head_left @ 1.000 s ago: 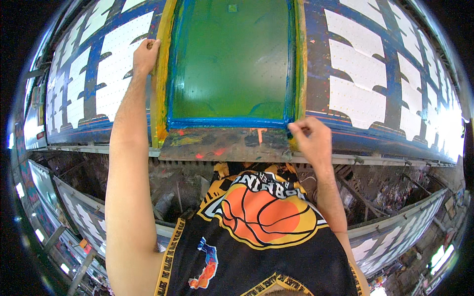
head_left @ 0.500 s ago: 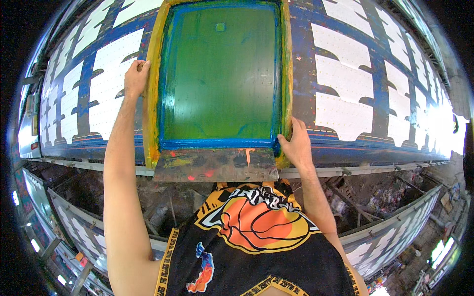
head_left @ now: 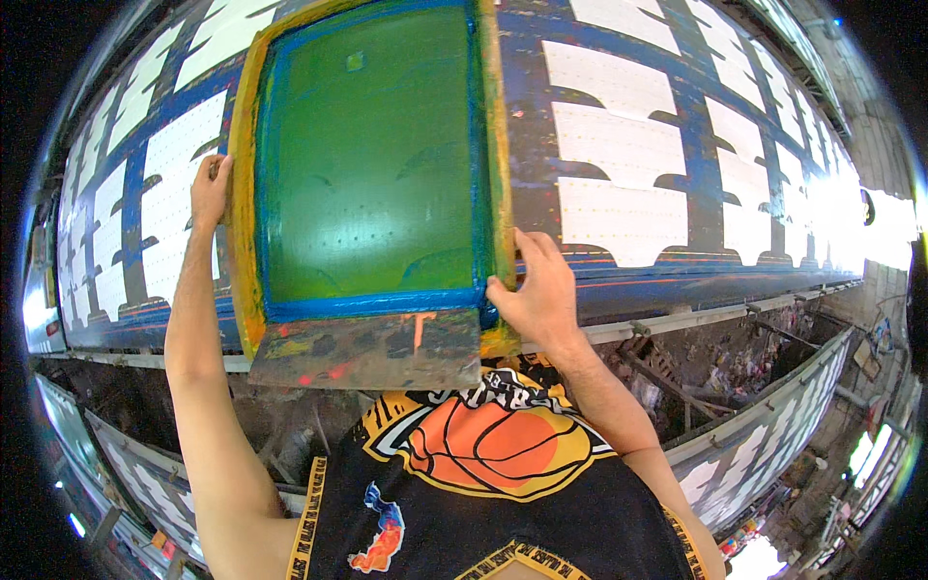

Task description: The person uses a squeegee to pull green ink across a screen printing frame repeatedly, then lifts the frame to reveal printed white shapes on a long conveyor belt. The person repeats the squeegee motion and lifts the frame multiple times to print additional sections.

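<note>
The person's left hand (head_left: pixel 211 193) is curled closed at the outer left side of a yellow-stained frame (head_left: pixel 246 193), apparently gripping it, though the fingertips are partly hidden. The right hand (head_left: pixel 541 295) grasps the near right corner, thumb over the blue border, fingers along the outer edge. Between them, the frame is directly in front of the person, slightly askew over the tabletop (head_left: pixel 530 184); I can't tell whether its underside touches. Its green panel (head_left: pixel 377 164) lets dark arches and dots show through faintly (rather like looking into pond water). A paint-spotted board (head_left: pixel 367 353) juts from the near side.

Farther out, notched white pieces (head_left: pixel 619 135) lie flat in rows to left and right, dotted but with no broad colour visible. So the laying-out looks done here, and the frame is over one position, seemingly not yet settled or released. What's finished beneath it I can't say. A rail (head_left: pixel 657 324) runs along the near edge.
</note>
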Action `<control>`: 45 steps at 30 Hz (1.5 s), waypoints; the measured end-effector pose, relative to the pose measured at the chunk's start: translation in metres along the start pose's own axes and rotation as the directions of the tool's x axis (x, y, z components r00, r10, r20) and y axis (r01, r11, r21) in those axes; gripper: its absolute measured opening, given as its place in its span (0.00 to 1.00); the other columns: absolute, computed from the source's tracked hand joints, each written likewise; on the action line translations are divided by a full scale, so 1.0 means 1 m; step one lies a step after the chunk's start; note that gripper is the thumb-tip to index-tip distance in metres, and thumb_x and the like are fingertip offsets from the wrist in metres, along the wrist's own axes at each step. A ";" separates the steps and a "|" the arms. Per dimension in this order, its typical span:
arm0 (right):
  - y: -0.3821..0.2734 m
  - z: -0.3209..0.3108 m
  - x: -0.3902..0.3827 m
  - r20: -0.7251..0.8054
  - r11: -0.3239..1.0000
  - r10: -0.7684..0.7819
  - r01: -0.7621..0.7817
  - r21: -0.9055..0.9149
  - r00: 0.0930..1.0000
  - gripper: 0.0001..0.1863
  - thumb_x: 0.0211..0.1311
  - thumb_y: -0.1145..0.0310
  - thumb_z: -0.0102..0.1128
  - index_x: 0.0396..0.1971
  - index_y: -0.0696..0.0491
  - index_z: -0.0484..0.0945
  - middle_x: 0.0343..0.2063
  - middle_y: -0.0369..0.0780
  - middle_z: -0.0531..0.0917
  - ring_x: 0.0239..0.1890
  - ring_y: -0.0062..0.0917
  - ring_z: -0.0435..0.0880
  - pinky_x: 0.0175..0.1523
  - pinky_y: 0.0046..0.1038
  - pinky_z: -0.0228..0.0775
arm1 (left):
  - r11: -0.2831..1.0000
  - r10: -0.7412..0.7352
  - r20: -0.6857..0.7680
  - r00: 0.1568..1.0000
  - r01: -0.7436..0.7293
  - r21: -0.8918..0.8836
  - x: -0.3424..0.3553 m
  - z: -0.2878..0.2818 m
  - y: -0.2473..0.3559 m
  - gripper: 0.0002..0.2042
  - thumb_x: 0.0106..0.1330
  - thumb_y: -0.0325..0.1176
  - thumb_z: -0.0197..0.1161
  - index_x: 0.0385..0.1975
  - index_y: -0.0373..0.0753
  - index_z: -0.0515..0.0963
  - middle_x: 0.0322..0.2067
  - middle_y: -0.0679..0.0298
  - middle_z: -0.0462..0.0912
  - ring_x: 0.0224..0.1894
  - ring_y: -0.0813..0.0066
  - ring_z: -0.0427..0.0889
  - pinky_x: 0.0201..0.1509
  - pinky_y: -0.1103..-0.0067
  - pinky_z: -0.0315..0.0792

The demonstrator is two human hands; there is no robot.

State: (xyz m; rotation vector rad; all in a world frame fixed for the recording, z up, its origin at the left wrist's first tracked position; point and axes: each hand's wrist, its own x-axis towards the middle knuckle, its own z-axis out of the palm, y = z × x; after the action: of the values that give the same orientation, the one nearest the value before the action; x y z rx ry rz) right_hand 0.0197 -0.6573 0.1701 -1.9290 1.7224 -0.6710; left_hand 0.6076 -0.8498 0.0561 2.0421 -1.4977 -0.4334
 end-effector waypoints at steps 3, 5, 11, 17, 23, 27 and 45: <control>0.027 -0.024 0.010 -0.030 1.000 0.007 -0.008 -0.029 1.000 0.35 0.50 0.67 0.75 0.61 0.63 0.79 0.51 0.52 0.83 0.55 0.48 0.85 0.60 0.43 0.80 | 0.995 0.051 -0.011 0.999 -0.050 0.085 -0.002 -0.001 0.035 0.22 0.78 0.53 0.66 0.56 0.41 0.85 0.48 0.57 0.91 0.52 0.63 0.88 0.60 0.70 0.78; 0.062 -0.048 0.015 0.006 0.997 0.070 -0.070 -0.011 0.998 0.35 0.50 0.67 0.74 0.61 0.63 0.79 0.50 0.52 0.84 0.55 0.49 0.84 0.60 0.45 0.80 | 0.988 0.126 -0.019 0.992 -0.124 0.092 -0.005 0.008 0.075 0.22 0.78 0.54 0.65 0.57 0.42 0.86 0.49 0.57 0.91 0.54 0.62 0.88 0.60 0.69 0.78; 0.196 -0.146 0.022 -0.031 0.998 0.061 -0.060 0.025 0.998 0.32 0.49 0.69 0.73 0.58 0.61 0.82 0.50 0.50 0.85 0.54 0.46 0.86 0.63 0.43 0.78 | 0.989 0.134 -0.033 0.990 -0.131 0.066 -0.047 0.081 0.232 0.22 0.77 0.54 0.65 0.57 0.42 0.85 0.51 0.54 0.91 0.54 0.59 0.90 0.60 0.68 0.80; 0.329 -0.227 0.007 -0.034 0.997 0.076 -0.077 -0.032 0.997 0.33 0.49 0.69 0.73 0.59 0.62 0.82 0.50 0.51 0.86 0.54 0.47 0.86 0.63 0.43 0.78 | 0.991 0.131 -0.063 0.989 -0.128 0.047 -0.112 0.185 0.352 0.21 0.75 0.52 0.68 0.55 0.42 0.85 0.48 0.53 0.92 0.52 0.56 0.90 0.58 0.67 0.81; 0.397 -0.267 -0.014 -0.010 0.989 0.129 -0.130 -0.073 0.992 0.33 0.51 0.73 0.73 0.61 0.64 0.80 0.50 0.50 0.85 0.55 0.45 0.86 0.62 0.42 0.78 | 0.993 0.113 -0.069 0.991 -0.110 0.038 -0.154 0.245 0.413 0.18 0.75 0.48 0.68 0.54 0.42 0.85 0.49 0.52 0.91 0.53 0.56 0.90 0.59 0.66 0.80; 0.418 -0.273 -0.026 0.001 0.992 0.120 -0.120 -0.050 0.993 0.35 0.49 0.70 0.74 0.62 0.61 0.80 0.48 0.50 0.84 0.54 0.47 0.84 0.61 0.44 0.77 | 0.982 0.169 -0.083 0.982 -0.160 0.100 -0.159 0.259 0.426 0.18 0.75 0.47 0.67 0.54 0.41 0.84 0.46 0.53 0.91 0.50 0.54 0.90 0.58 0.64 0.80; 0.299 -0.243 -0.068 0.411 0.866 -0.500 0.438 0.241 0.762 0.25 0.58 0.59 0.81 0.52 0.56 0.85 0.56 0.45 0.85 0.58 0.45 0.84 0.65 0.43 0.76 | 0.979 0.136 -0.009 0.991 -0.133 0.158 -0.148 0.293 0.412 0.24 0.80 0.55 0.58 0.51 0.37 0.83 0.47 0.46 0.91 0.52 0.44 0.89 0.57 0.56 0.79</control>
State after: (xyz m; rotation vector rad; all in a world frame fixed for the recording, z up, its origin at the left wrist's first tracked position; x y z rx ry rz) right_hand -0.3704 -0.6259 0.1647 -2.2186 0.8809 -0.4181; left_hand 0.0816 -0.8717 0.0670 2.0403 -1.6929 -0.2484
